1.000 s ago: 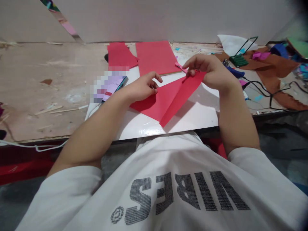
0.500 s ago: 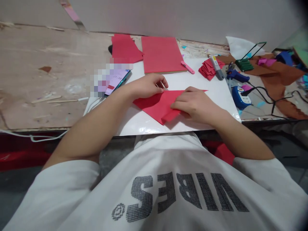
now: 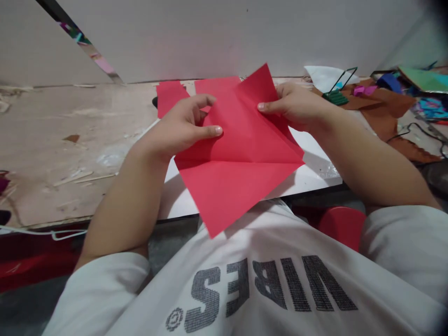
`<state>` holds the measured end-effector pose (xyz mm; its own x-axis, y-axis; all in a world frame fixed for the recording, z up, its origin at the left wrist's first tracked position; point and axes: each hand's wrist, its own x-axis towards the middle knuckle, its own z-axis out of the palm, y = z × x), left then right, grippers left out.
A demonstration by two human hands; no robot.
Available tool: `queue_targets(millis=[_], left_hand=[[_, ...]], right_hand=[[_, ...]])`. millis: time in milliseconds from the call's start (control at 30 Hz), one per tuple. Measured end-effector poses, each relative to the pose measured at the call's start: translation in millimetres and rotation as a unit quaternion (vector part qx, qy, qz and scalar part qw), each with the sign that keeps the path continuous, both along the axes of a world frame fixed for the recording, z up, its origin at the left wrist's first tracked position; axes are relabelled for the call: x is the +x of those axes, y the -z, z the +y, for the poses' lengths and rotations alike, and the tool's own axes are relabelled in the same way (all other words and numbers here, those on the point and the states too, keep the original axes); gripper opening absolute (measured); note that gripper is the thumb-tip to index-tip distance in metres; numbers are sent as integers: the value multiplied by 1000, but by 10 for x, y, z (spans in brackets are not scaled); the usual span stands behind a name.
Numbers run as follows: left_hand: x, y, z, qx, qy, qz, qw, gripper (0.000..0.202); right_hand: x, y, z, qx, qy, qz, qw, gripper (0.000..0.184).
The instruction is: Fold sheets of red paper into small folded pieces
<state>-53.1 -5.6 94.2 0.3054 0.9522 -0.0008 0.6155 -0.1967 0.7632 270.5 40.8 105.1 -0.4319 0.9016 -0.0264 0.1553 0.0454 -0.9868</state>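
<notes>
A square sheet of red paper is unfolded and raised above the white board. One crease runs across it from side to side, and its near corner hangs over the table's front edge. My left hand grips the sheet at its left side, thumb on top and the index finger curled above. On the far right, my right hand pinches the paper with the thumb on top; its other fingers are mostly hidden behind the sheet.
Behind lie a cut red piece and a red paper stack, partly covered by the raised sheet. At the right are brown paper, a green stand and a black cable. Wood scraps litter the left.
The red paper, folded into a triangle on the board before, is now opened out and lifted. Both hands have moved to its sides, and the view has shifted.
</notes>
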Motion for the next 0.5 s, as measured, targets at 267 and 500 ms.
queue_targets(millis=[267,500], left_hand=[[100,456,321,-74,159,113,978,122],[169,606,101,18,228,248,941,187]], right_hand=[[141,747,235,76,42,-298,951,38],[125,908,140,192,40,-392,899,64]])
